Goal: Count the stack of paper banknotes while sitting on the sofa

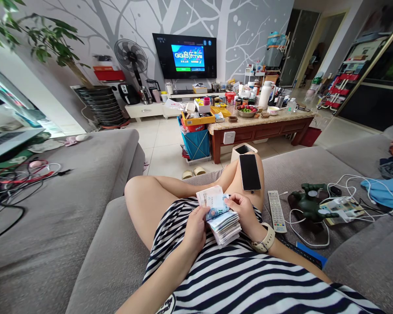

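Observation:
Over my lap, my left hand (195, 226) is closed round a thick folded wad of banknotes (225, 229), thumb on top. Its many layered edges face me. My right hand (244, 211) pinches the edge of the top banknote (218, 208), a blue and white one, at its right side. That note's far part stands up from the wad toward the knees. On my right knee rests a smartphone (249, 172), its screen dark. A pale watch (265, 239) is strapped round my right wrist.
On the grey sofa (94, 248) to my right lie a remote control (277, 211), a dark green device (309, 200) and white cables. Tangled cords (16, 179) and a laptop (9, 141) are at left. A cluttered coffee table (265, 126) stands ahead, before a television (186, 56).

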A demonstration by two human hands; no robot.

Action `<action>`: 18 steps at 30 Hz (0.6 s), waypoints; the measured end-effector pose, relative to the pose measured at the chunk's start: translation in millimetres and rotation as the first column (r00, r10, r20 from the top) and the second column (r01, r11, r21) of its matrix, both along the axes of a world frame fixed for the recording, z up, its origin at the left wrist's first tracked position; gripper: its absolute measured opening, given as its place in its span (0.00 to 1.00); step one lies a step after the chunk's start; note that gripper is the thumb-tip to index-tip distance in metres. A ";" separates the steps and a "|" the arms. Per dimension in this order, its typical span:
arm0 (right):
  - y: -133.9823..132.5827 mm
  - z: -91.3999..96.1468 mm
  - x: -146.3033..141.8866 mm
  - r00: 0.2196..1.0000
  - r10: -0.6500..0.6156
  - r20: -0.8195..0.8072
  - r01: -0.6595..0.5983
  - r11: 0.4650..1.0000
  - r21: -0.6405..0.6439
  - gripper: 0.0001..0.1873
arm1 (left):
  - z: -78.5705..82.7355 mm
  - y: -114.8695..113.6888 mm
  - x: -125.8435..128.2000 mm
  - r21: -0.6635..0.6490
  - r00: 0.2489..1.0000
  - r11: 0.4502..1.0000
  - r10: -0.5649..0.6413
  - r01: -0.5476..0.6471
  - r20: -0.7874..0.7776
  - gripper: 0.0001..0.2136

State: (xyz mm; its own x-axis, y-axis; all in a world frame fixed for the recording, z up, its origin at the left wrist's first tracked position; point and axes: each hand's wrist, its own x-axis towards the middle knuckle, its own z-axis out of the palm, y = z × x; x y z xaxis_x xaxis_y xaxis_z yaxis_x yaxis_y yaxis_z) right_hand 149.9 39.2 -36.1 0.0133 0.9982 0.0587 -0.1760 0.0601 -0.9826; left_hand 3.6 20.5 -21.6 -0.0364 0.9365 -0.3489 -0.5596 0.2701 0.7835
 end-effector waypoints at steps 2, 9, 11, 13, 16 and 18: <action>0.3 -0.4 0.3 1.000 -0.006 0.008 0.006 1.000 0.003 0.16 | -1.6 1.5 0.2 -0.007 1.000 1.000 0.024 -0.024 -0.004 0.06; -2.5 3.4 0.4 1.000 0.011 -0.012 -0.011 1.000 0.015 0.15 | -3.8 3.6 -0.1 0.002 0.999 0.999 0.032 -0.032 0.006 0.09; -3.6 5.3 0.5 1.000 0.015 -0.015 -0.015 1.000 0.023 0.15 | -3.8 3.4 -0.3 0.003 0.999 0.999 0.032 -0.032 0.003 0.09; -4.2 6.7 0.6 1.000 0.021 -0.019 -0.021 0.999 0.025 0.15 | -4.0 3.4 -0.3 0.001 1.000 1.000 0.028 -0.028 -0.001 0.08; -4.5 7.6 0.4 0.999 0.031 -0.035 -0.030 0.999 0.018 0.14 | -5.0 4.0 -0.3 0.005 1.000 1.000 0.022 -0.022 0.001 0.09; -4.5 7.4 0.1 0.998 0.035 -0.051 -0.035 0.999 0.012 0.14 | -5.8 4.7 -0.2 0.007 1.000 1.000 0.020 -0.020 0.002 0.10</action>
State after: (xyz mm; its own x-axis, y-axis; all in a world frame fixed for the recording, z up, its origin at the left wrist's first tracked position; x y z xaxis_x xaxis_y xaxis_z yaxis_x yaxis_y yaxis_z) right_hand 149.9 34.7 -28.7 -0.0184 0.9974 0.0704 -0.2286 0.0643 -0.9714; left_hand 3.4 25.2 -27.3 -0.0550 0.9380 -0.3421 -0.5662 0.2529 0.7845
